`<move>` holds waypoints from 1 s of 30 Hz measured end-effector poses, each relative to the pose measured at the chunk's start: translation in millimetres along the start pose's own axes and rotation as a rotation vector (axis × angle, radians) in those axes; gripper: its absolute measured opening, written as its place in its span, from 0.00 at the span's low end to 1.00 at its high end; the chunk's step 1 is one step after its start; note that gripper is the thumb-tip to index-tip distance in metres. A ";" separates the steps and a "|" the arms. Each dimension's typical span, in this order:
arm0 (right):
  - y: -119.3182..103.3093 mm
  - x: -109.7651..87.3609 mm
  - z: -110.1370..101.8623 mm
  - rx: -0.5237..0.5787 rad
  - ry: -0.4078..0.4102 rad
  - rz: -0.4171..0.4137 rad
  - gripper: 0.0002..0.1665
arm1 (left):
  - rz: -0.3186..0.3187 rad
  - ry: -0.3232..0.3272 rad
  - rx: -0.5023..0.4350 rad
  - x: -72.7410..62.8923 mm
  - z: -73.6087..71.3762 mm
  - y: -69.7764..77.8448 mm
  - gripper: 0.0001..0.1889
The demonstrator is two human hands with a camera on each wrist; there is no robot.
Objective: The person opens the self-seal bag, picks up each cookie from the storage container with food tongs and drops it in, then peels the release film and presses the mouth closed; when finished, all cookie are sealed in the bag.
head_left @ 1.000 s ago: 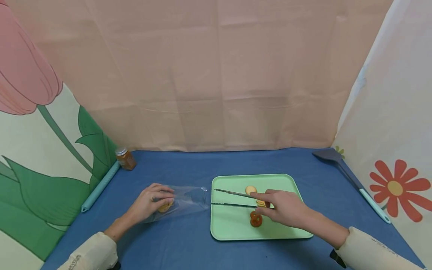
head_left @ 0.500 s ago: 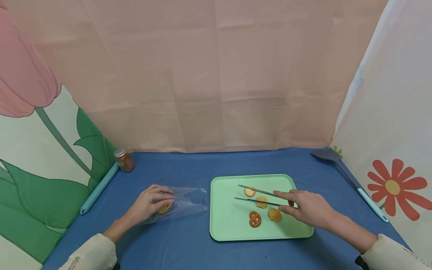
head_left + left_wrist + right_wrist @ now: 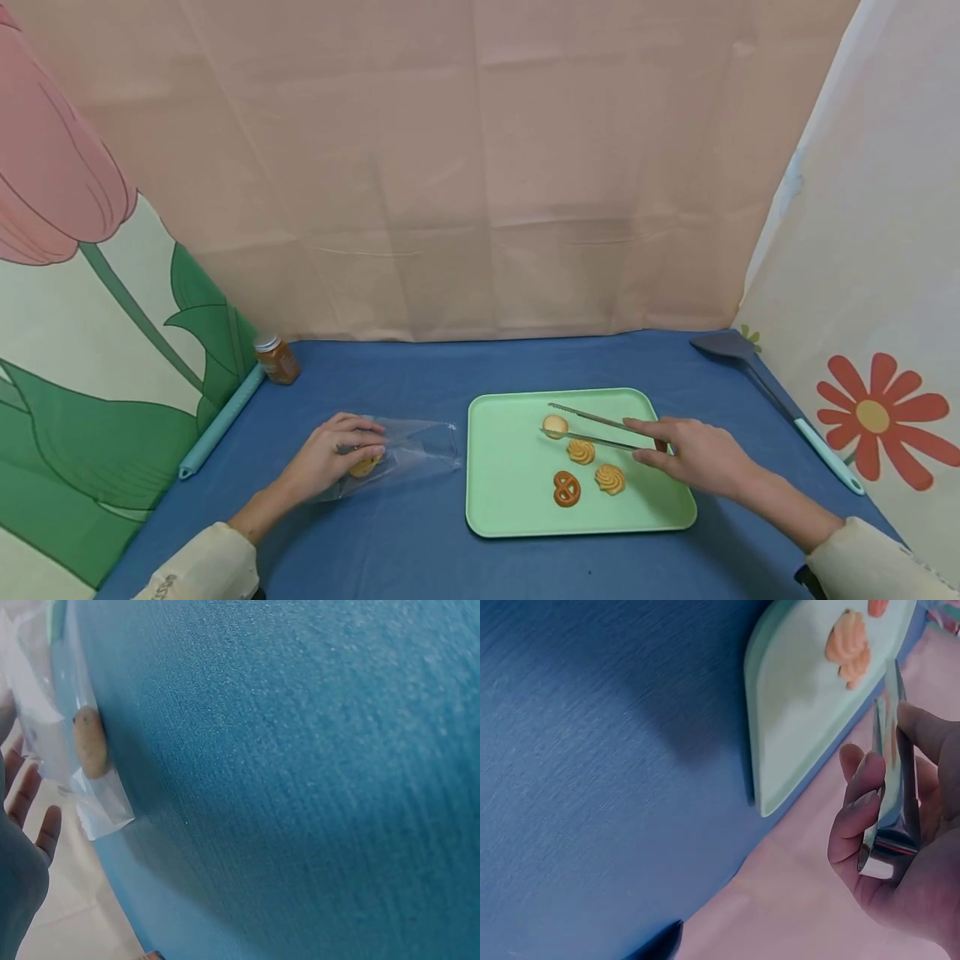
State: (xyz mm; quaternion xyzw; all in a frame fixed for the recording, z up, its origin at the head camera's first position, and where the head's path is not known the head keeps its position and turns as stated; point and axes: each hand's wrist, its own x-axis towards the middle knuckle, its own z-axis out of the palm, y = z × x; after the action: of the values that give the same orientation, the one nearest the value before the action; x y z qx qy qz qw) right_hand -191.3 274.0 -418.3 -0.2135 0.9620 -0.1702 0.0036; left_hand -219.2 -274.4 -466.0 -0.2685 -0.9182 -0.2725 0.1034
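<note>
My left hand (image 3: pixel 333 450) holds a clear plastic bag (image 3: pixel 423 442) by its left part, thumb and fingers around it. Inside the bag is a golden cookie (image 3: pixel 365 467), seen edge-on as a pale oval cookie (image 3: pixel 91 744) in the left wrist view. My right hand (image 3: pixel 693 454) grips metal tongs (image 3: pixel 909 795), whose arms stand apart with nothing between the tips. The tong tips are over the green tray (image 3: pixel 510 508), around a round cookie (image 3: pixel 555 426). Also on the tray lie two swirl cookies (image 3: pixel 581 452) and a pretzel (image 3: pixel 566 489).
A jar (image 3: pixel 277 363) with a silver lid stands at the back left, near a teal rod (image 3: pixel 221 425) along the left wall. At the right wall lies a dark spatula (image 3: pixel 750 358) with a pale teal handle. Blue cloth (image 3: pixel 420 558) covers the table.
My right hand has moved right and back with the tongs, from the tray's left side to the round cookie, uncovering the swirl cookies. The left hand and bag stay in place.
</note>
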 end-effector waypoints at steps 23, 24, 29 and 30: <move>8.5 5.0 0.3 0.075 -0.126 0.097 0.30 | 0.001 -0.019 0.002 1.3 0.9 -0.2 0.10; 8.5 5.1 0.5 0.076 -0.128 0.099 0.30 | -0.002 -0.019 0.001 1.3 0.9 -0.4 0.10; 9.0 4.7 0.6 0.091 -0.140 0.105 0.30 | -0.012 -0.032 -0.002 1.6 0.7 -0.1 0.10; 9.3 4.5 0.5 0.096 -0.142 0.105 0.30 | -0.012 -0.033 -0.002 1.7 0.6 0.2 0.10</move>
State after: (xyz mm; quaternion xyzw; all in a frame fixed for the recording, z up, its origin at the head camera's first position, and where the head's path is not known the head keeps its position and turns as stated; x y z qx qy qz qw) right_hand -199.1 279.9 -421.6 -0.1738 0.9600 -0.1999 0.0911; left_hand -220.5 -273.2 -465.8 -0.2674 -0.9211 -0.2696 0.0861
